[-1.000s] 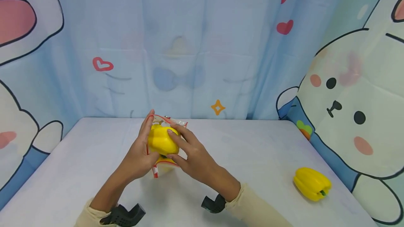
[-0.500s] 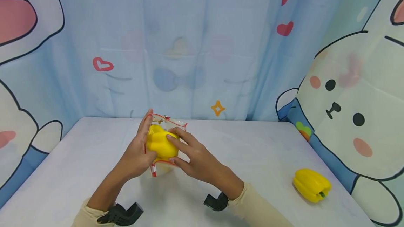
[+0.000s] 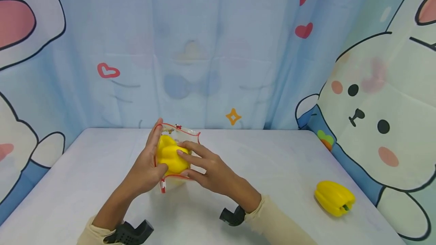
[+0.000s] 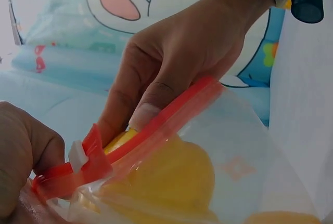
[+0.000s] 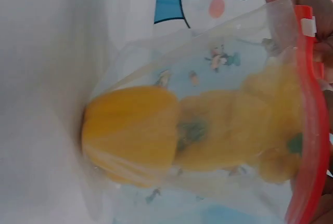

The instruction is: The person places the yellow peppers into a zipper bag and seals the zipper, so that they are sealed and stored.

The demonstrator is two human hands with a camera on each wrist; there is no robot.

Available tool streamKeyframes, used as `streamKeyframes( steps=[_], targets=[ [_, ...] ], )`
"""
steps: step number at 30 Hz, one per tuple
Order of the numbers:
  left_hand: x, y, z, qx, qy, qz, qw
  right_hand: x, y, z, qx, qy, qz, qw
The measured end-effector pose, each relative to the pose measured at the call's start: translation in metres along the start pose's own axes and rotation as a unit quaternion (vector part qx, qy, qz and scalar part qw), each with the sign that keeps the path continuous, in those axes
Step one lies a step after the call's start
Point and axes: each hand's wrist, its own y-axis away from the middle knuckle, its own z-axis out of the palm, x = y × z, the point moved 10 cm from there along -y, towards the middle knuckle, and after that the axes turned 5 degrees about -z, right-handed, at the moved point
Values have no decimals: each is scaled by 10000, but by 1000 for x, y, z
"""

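A clear zip bag [image 3: 185,135] with a red zip edge stands at mid-table, its mouth open upward. My left hand [image 3: 146,165] grips the bag's left rim, near the white slider [image 4: 78,156], with the thumb over the edge. A yellow bell pepper [image 3: 172,158] sits in the mouth, and my right hand [image 3: 212,169] holds it with thumb and fingers. Through the plastic in the right wrist view, another bell pepper [image 5: 130,135] lies at the bottom, with more yellow peppers [image 5: 223,130] blurred above it. The right fingertips are partly hidden behind the red edge in the left wrist view.
One more yellow bell pepper [image 3: 335,198] lies on the white table [image 3: 265,154] at the right. A light blue curtain [image 3: 204,48] with cartoon prints hangs behind the table. Each wrist carries a black camera mount [image 3: 131,233].
The upper pepper has turned and sunk a little into the bag's mouth, with my right hand still on it. The bag has shifted slightly left. The pepper at the right stays in place.
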Motion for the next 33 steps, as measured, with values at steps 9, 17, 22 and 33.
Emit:
streamKeyframes(
  steps=[9,17,22,33],
  targets=[
    [-5,-1,-2,23,201,-43,9998,4,7,17,-372,-30,242,9990],
    [-3,-1,0,0,205,-31,9998,7,7,22,-395,50,360,9986],
    [-4,-2,-2,24,170,40,9998,11,7,25,-455,-356,595,9965],
    [-7,-2,-8,141,127,82,9998,13,4,2,532,-1455,572,9863]
  ],
)
